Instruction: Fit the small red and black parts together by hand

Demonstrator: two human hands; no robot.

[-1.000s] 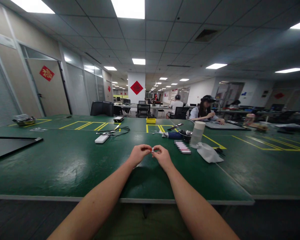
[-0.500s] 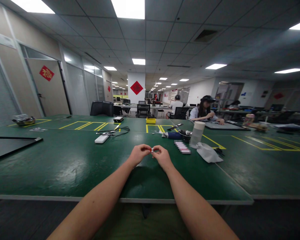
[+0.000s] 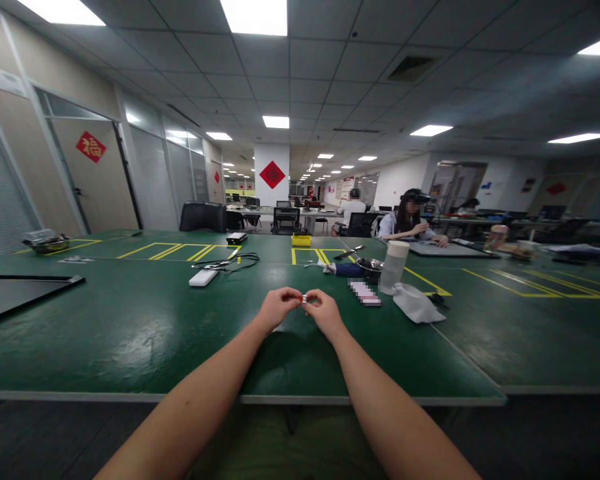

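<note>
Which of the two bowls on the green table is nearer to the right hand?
The bowl just left of the pale cylinder. The other bowl is at the table's far left, much farther from the right hand.

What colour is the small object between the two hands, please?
The small object looks whitish, with red beside the left hand; the head view shows it best.

Open-plan office, swivel chairs [image 3: 286, 219], ceiling panel lights [image 3: 276, 122], long desks [image 3: 260, 211]
</note>
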